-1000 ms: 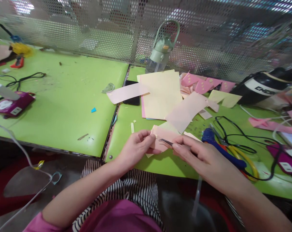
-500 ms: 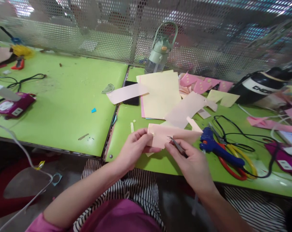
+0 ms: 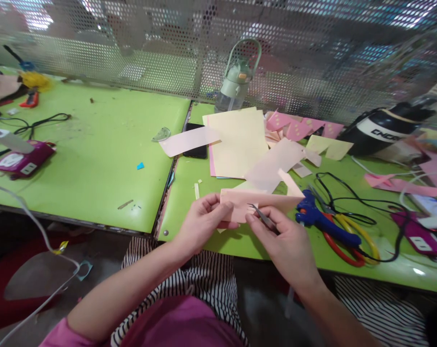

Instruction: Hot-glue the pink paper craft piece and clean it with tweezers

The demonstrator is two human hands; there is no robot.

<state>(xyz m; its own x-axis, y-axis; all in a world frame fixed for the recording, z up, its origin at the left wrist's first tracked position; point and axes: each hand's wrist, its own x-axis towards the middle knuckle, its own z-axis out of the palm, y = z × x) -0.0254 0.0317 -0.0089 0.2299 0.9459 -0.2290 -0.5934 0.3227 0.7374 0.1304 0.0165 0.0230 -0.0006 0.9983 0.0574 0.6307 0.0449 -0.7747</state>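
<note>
A folded pale pink paper strip (image 3: 269, 200) is raised above the table's front edge. My left hand (image 3: 204, 219) pinches its left end between thumb and fingers. My right hand (image 3: 281, 236) is closed round dark tweezers (image 3: 265, 219), whose tips point left over the face of the paper. Some small pale bits are near the tweezer tips, too small to make out. Behind the strip lie a large cream sheet (image 3: 240, 144) and a translucent pale strip (image 3: 272, 164).
Right of my hands are a blue glue gun (image 3: 319, 219), scissors with red and yellow handles (image 3: 370, 241) and black cable. A green bottle (image 3: 234, 84) and a black bottle (image 3: 380, 127) stand or lie behind. A phone (image 3: 196, 152) is under a paper strip.
My left thumb has moved slightly right over the paper. The strip's upper part is folded or tilted a little differently, and the tweezer tips have shifted slightly left. The camera view has shifted a little.
</note>
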